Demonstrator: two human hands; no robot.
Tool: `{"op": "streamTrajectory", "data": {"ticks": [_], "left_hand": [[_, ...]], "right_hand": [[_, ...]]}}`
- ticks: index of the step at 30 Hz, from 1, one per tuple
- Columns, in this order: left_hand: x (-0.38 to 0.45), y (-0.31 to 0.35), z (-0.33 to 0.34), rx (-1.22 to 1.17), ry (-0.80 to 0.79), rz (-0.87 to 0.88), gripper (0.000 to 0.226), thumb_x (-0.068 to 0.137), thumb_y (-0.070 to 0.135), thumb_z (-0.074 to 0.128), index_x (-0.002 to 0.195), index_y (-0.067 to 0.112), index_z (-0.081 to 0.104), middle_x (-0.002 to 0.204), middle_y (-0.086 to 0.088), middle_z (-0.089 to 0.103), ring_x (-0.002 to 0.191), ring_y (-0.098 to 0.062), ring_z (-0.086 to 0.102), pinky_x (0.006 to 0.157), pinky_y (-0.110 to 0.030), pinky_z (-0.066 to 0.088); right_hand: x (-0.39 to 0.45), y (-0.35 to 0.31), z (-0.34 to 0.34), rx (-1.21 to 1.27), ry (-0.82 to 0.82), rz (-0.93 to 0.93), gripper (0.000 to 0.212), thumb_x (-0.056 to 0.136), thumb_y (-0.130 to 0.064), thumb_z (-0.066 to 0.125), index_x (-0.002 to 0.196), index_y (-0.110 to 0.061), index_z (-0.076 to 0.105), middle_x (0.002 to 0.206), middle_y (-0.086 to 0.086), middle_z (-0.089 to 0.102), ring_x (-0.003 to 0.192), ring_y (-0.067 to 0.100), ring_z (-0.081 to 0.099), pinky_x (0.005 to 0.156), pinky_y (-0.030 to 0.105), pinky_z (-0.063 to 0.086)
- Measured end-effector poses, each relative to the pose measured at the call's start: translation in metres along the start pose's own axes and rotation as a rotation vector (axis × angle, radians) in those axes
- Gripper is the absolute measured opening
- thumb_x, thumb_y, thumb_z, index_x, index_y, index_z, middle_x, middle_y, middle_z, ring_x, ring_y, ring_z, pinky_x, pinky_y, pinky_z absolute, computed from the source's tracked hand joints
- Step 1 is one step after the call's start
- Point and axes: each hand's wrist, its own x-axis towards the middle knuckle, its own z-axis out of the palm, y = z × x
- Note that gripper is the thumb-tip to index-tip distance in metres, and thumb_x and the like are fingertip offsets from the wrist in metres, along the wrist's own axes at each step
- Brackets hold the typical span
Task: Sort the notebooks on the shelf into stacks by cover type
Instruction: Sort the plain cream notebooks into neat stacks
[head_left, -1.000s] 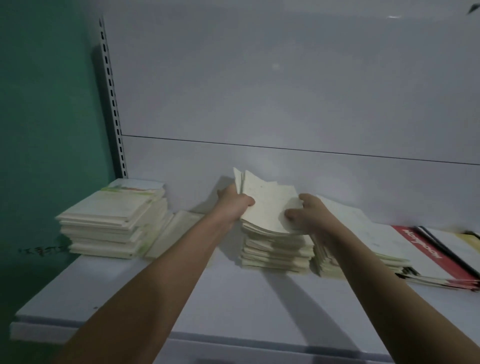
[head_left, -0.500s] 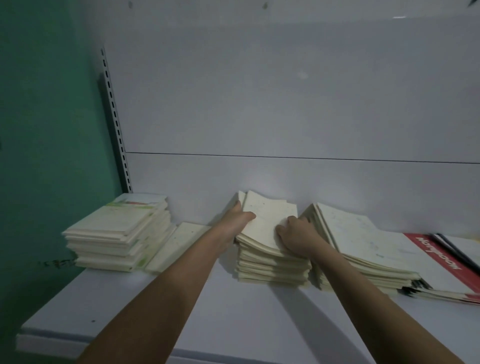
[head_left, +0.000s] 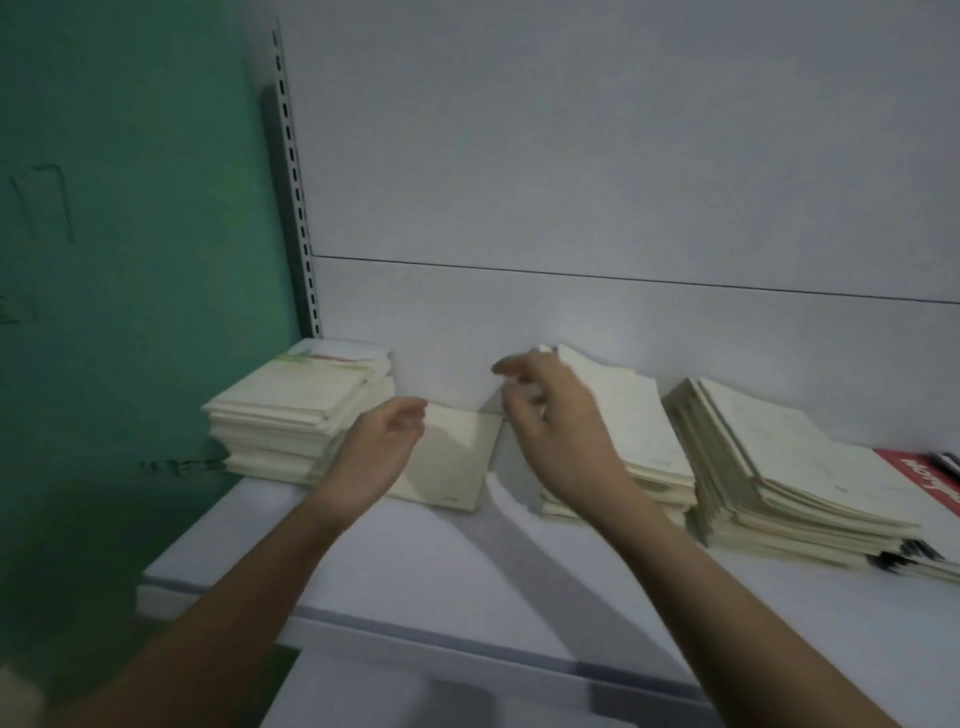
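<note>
Two bare arms reach from the front edge of the white shelf (head_left: 363, 587) toward the back. The left hand (head_left: 376, 452) hangs in the air with its fingers loosely bent and a little apart, and it holds nothing. It covers part of a single pale notebook (head_left: 452, 462) that lies flat near the back of the shelf. The right hand (head_left: 553, 421) is raised in front of the middle stack of notebooks (head_left: 639, 447). Its fingers are spread apart and blurry, and they hold nothing.

The middle stack sits at the back of the shelf, and the right hand and wrist hide its left side. The left stack of notebooks (head_left: 291, 421) stands near the left back corner, with green and red marks on the top cover. The right stack of notebooks (head_left: 779, 478) leans and fans out toward the right edge. A red notebook (head_left: 924, 478) peeks out behind it at the far right.

Half a second ago both hands pressed on the top of the middle stack. Now both hands are off it, and the left hand has moved left over the single notebook.

Behind the shelf is a white back panel (head_left: 571, 182) with a slotted metal strip (head_left: 296, 208) on its left side. A green wall (head_left: 130, 234) is further left.
</note>
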Motion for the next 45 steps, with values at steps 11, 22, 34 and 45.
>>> {"op": "streamTrajectory", "data": {"ticks": [11,22,34,45], "left_hand": [[-0.03,-0.097,-0.066,-0.029,0.092,-0.118,0.02,0.096,0.007,0.055,0.103,0.015,0.071,0.105,0.004,0.069,0.097,-0.009,0.061,0.079,-0.013,0.045],[-0.022,-0.073,-0.079,-0.633,-0.27,-0.415,0.031,0.101,0.027,0.052,0.12,0.005,0.06,0.111,-0.021,0.069,0.092,-0.035,0.071,0.081,-0.038,0.059],[-0.013,-0.054,-0.066,-0.428,-0.566,-0.413,0.043,0.099,0.002,0.039,0.134,0.027,0.042,0.122,-0.008,0.06,0.103,-0.031,0.062,0.071,-0.048,0.059],[0.003,-0.03,-0.124,-0.37,-0.325,-0.18,0.046,0.099,0.007,0.04,0.135,0.036,0.041,0.107,0.013,0.06,0.094,-0.023,0.064,0.057,-0.037,0.058]], "right_hand": [[-0.01,0.037,0.159,-0.526,-0.615,0.231,0.087,0.081,-0.077,0.042,0.145,-0.019,0.032,0.154,0.007,0.031,0.139,0.027,0.029,0.111,0.047,0.028],[-0.031,-0.013,0.131,-0.165,-0.346,0.385,0.053,0.101,-0.056,0.021,0.124,-0.026,0.059,0.109,-0.004,0.063,0.1,0.02,0.057,0.088,0.037,0.045],[-0.085,-0.028,0.109,-0.039,-0.305,0.451,0.044,0.102,-0.045,0.033,0.139,-0.027,0.049,0.138,-0.015,0.048,0.124,0.003,0.043,0.104,0.024,0.03],[-0.03,0.022,0.143,-0.384,-0.507,0.23,0.04,0.086,-0.049,0.059,0.116,-0.023,0.058,0.11,0.004,0.064,0.093,0.026,0.062,0.079,0.041,0.052]]}}
